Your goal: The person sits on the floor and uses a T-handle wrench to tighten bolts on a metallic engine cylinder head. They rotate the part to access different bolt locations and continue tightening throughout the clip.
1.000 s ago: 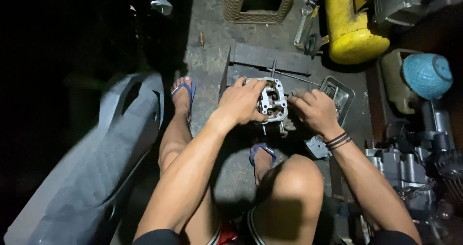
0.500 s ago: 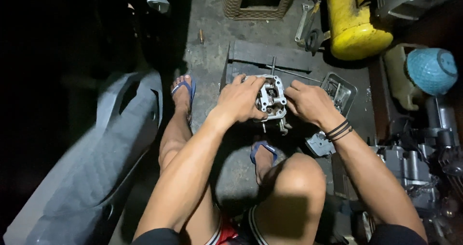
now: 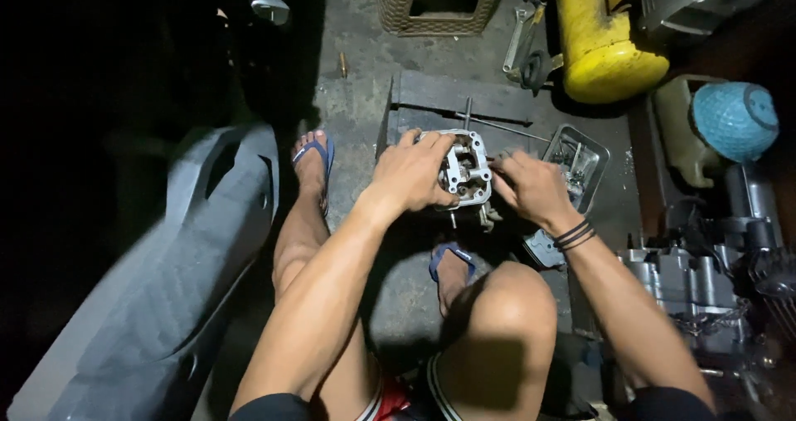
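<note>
A grey metal engine cylinder head (image 3: 466, 170) with studs sticking out below it rests over a dark board (image 3: 452, 97) on the concrete floor. My left hand (image 3: 412, 175) wraps around its left side and grips it. My right hand (image 3: 528, 187), with black bands at the wrist, presses its fingers against the head's right edge; I cannot make out whether a small part sits in those fingers. My knees and blue sandals frame the spot from below.
A small metal tray (image 3: 580, 162) of parts lies right of my hands. A yellow tank (image 3: 603, 35) and a wrench (image 3: 518, 31) sit at the back. An engine block (image 3: 705, 280) stands at right, a teal cap (image 3: 735, 118) above it. A grey scooter panel (image 3: 166, 288) lies left.
The view has shifted slightly. Both hands stay on the cylinder head, with my right hand's fingers moving a little along its right edge.
</note>
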